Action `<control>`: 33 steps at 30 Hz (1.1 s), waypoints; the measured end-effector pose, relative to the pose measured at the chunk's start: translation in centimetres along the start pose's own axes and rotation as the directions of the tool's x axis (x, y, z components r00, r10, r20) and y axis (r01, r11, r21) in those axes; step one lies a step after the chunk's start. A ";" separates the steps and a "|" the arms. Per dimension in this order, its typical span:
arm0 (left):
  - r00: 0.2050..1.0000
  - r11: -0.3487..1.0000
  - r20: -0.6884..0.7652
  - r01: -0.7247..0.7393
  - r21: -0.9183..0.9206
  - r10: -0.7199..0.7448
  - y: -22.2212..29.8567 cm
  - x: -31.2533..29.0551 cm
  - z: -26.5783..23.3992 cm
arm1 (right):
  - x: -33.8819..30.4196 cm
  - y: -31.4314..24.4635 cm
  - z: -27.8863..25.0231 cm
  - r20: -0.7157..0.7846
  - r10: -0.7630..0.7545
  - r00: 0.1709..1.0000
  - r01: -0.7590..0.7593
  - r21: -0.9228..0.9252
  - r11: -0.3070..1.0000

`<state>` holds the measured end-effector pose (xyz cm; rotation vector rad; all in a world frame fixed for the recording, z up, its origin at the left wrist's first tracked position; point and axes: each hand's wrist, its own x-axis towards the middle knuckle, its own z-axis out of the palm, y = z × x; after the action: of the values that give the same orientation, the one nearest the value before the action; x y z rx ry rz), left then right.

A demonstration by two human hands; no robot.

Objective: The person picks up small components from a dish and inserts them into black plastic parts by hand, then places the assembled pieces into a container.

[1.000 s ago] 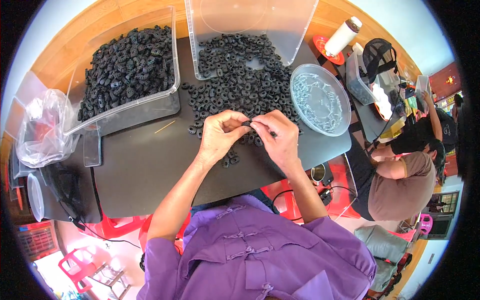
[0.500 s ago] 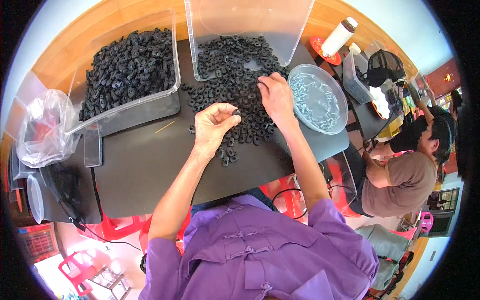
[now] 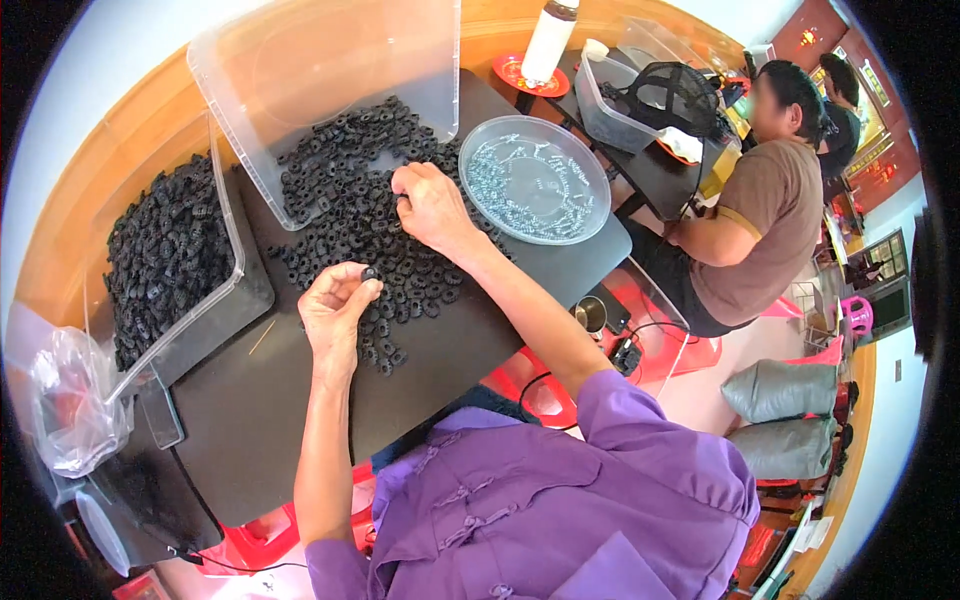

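My left hand point(image 3: 338, 305) pinches a small black plastic part point(image 3: 371, 273) between thumb and fingertips, just above the near side of a spread of similar parts point(image 3: 340, 240) on the dark table. My right hand point(image 3: 432, 208) hovers at the right of that spread, fingers curled together. What its fingertips hold, if anything, is hidden from me. Behind both hands, a clear plastic tub point(image 3: 320, 70) lies tipped on its side, with black parts heaped at its mouth. Right of my right hand stands a round clear bowl point(image 3: 545, 188) of small silvery metal pieces point(image 3: 482, 175).
A second clear tub point(image 3: 240, 258), full of black parts, stands at the left beside a crumpled plastic bag point(image 3: 75, 400). A white bottle point(image 3: 550, 45) is on a red plate point(image 3: 508, 72). At the right, a co-worker point(image 3: 765, 210) sits by another table.
The view has swung to the right, so the table sits further left and tilted. My left hand still pinches its black part. My right hand's fingers stay curled over the spread.
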<state>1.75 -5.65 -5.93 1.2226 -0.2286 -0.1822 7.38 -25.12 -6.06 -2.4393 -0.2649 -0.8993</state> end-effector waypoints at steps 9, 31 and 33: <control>0.995 0.997 0.098 0.029 -0.064 -0.023 -0.5 0.4 0.0 | -2.4 -4.2 -5.3 0.431 0.287 0.856 -0.514 0.638 0.573; 0.985 0.984 0.115 0.112 0.137 -0.128 -0.8 -0.5 0.5 | -4.9 -6.9 -5.5 0.238 0.200 0.951 -0.290 0.449 0.845; 0.983 0.966 0.116 0.108 0.235 -0.139 -0.9 -0.6 0.4 | -4.8 -7.1 -5.9 0.353 0.184 0.917 -0.316 0.363 0.877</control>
<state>1.02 -6.16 -6.65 1.4564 -0.2943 -0.3542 -1.99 -22.27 -2.51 -2.1361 -0.2123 -0.3000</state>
